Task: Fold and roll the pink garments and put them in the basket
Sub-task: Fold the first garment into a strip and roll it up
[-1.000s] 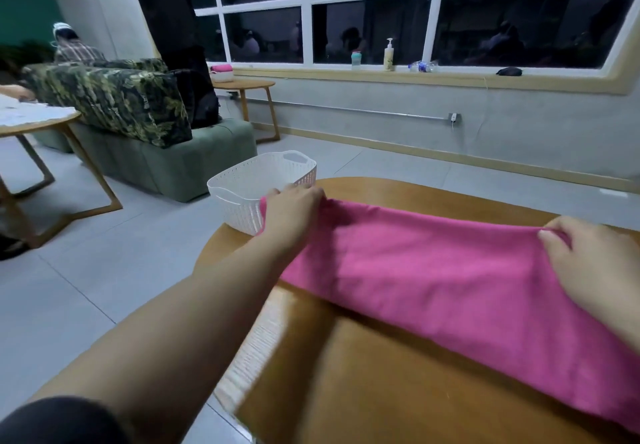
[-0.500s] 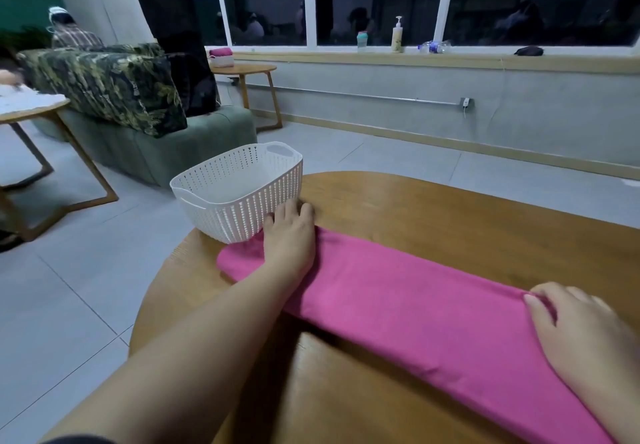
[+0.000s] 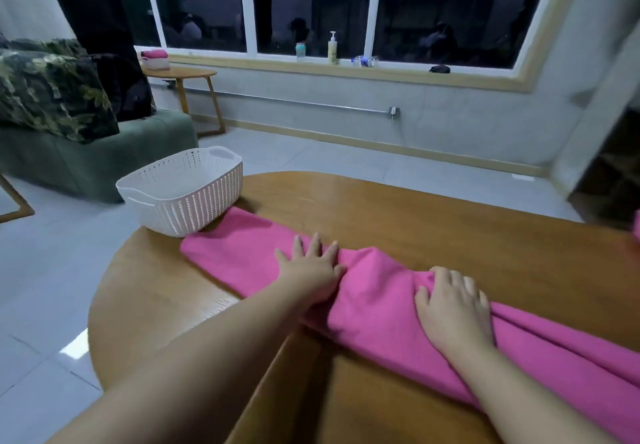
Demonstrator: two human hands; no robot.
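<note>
A long folded pink garment [image 3: 242, 253] lies slantwise across the round wooden table [image 3: 415, 208], its far end touching the white perforated basket [image 3: 156, 180] at the table's left edge. My left hand [image 3: 311, 267] presses flat on the garment near its middle, fingers spread. To its right, my right hand [image 3: 453, 305] rests on the cloth with its fingers draped over a raised fold. Between the two hands the fabric is bunched into a hump. The basket holds nothing that I can see.
A scrap of pink cloth [image 3: 636, 229] shows at the right border. Beyond the table's left edge stand a green sofa [image 3: 86, 166] with a camouflage cushion [image 3: 52, 97] and a side table [image 3: 183, 73] holding folded cloths. Bottles [image 3: 332, 47] stand on the windowsill.
The garment, held stretched above the table one second ago, now lies on it. Both hands have slid inward along it, and the cloth has bunched up between them.
</note>
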